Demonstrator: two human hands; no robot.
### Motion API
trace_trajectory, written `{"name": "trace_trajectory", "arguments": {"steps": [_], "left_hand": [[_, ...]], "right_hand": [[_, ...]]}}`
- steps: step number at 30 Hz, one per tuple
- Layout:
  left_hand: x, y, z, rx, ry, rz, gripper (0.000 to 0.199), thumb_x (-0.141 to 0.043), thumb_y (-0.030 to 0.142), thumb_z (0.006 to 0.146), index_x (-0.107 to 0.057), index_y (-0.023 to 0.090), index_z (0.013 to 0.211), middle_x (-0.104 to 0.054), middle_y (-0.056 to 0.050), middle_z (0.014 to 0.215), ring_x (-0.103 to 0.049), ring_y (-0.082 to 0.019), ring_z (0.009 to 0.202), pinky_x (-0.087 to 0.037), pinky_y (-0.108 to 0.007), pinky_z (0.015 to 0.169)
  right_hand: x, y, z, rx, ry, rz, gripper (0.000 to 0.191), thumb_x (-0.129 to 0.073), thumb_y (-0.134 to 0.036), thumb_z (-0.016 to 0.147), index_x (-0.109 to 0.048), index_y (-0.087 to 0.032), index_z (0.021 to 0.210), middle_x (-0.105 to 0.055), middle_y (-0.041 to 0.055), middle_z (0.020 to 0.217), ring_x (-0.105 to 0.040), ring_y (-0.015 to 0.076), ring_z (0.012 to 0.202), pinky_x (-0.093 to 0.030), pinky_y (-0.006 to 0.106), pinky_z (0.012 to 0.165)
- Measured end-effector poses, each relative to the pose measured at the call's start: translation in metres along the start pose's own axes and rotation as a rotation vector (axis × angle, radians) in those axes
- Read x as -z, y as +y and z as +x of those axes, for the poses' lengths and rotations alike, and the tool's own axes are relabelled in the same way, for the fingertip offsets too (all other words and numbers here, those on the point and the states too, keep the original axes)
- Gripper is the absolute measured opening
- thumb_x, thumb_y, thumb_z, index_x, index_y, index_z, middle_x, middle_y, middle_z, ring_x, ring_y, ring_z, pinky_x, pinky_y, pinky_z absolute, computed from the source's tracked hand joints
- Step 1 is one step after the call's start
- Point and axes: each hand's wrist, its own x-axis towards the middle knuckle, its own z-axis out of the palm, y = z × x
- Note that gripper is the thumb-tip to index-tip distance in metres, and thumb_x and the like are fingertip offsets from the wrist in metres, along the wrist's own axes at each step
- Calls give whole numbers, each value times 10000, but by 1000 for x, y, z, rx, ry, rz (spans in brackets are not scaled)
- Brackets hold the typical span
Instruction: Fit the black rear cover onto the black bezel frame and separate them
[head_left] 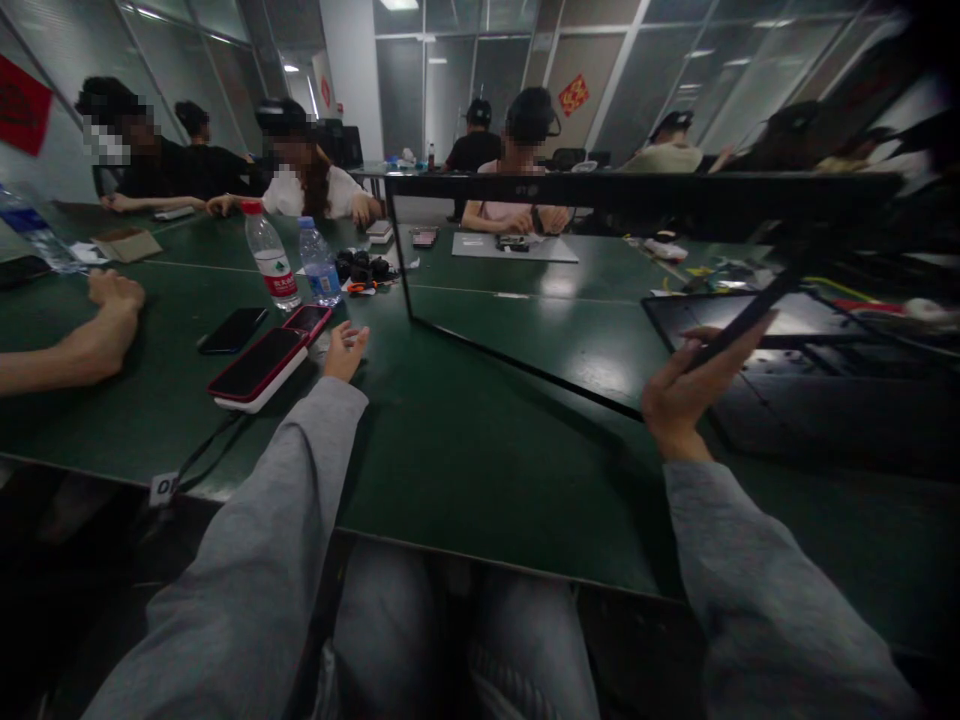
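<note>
A thin black rectangular frame (525, 378) stands tilted over the green table, its middle open so that the far side shows through. My right hand (694, 385) is closed around the frame's near right side. My left hand (346, 350) holds nothing, fingers apart and slightly curled, beside a red and white cased device (262, 368). A black phone (233, 330) lies just beyond that device. On the right, behind my right hand, a dark flat panel (825, 400) rests on the table.
Two bottles, one red-capped (270, 258) and one blue-capped (319, 264), stand beyond the phone. Another person's hand (116, 300) rests at the left. Across the green table (480, 470), a person works over a white board (514, 248). Loose parts lie at the back right.
</note>
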Motion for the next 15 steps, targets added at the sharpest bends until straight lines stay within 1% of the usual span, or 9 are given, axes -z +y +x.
{"name": "trace_trajectory", "arguments": {"steps": [2,3,5,7,9,11,12,13,15], "left_hand": [[-1,3,-1,-11,5,-14,708,-791,444,790,-502,181,1381,-619,-175,1362,-675,-206,1052,-534,-317,883],[-1,4,-1,-2,-7,-22,733,-809,457,770,-505,184,1378,-634,-169,1337,-683,-203,1014,-540,-316,859],[-1,7,-2,48,-57,-27,670,-792,506,775,-554,168,1302,-704,-142,1167,-688,-184,862,-546,-316,787],[1,9,-3,92,-115,-10,551,-723,540,822,-604,151,1194,-730,-97,938,-637,-156,677,-535,-316,710],[4,10,-4,60,-127,44,457,-667,521,854,-635,156,1127,-713,-60,804,-580,-146,590,-520,-312,673],[7,9,-5,-21,-90,136,349,-651,467,852,-670,177,1046,-698,-38,743,-597,-169,630,-519,-316,707],[9,9,-5,-48,-78,192,285,-649,442,844,-686,187,967,-685,-32,711,-615,-186,669,-520,-321,735],[11,9,-4,-57,-80,250,234,-645,423,836,-689,195,867,-665,-28,673,-631,-203,707,-518,-327,762],[12,9,-3,-36,-112,347,241,-632,402,825,-651,210,680,-619,-27,607,-644,-232,744,-509,-344,798]], "right_hand": [[-6,-6,-1,6,-12,50,716,-229,-326,1031,70,-104,1642,-545,187,1279,-566,262,1116,-417,496,1095],[-10,-7,-2,2,-30,49,709,-227,-347,1039,42,-100,1647,-575,176,1222,-582,255,1061,-450,468,1059],[-19,-4,-5,-66,-98,38,703,-230,-381,1043,-22,-95,1651,-603,174,1175,-601,262,1023,-469,451,1036],[-30,5,-9,-127,-164,14,710,-277,-395,1027,-105,-87,1642,-609,196,1197,-617,292,1045,-476,472,1033],[-41,21,-12,-164,-252,-16,706,-362,-389,987,-221,-91,1611,-614,211,1224,-630,328,1073,-488,509,1017],[-51,39,-15,-196,-357,-51,639,-426,-373,942,-393,-104,1521,-633,214,1218,-639,355,1090,-490,537,1012],[-55,47,-15,-218,-405,-69,591,-453,-361,920,-471,-112,1455,-646,213,1207,-641,363,1101,-486,545,1019],[-57,54,-16,-249,-451,-84,543,-485,-351,897,-533,-121,1387,-659,211,1192,-643,367,1108,-481,548,1028],[-60,64,-15,-314,-520,-99,482,-545,-333,854,-598,-134,1290,-680,200,1156,-651,362,1107,-477,537,1041]]}}
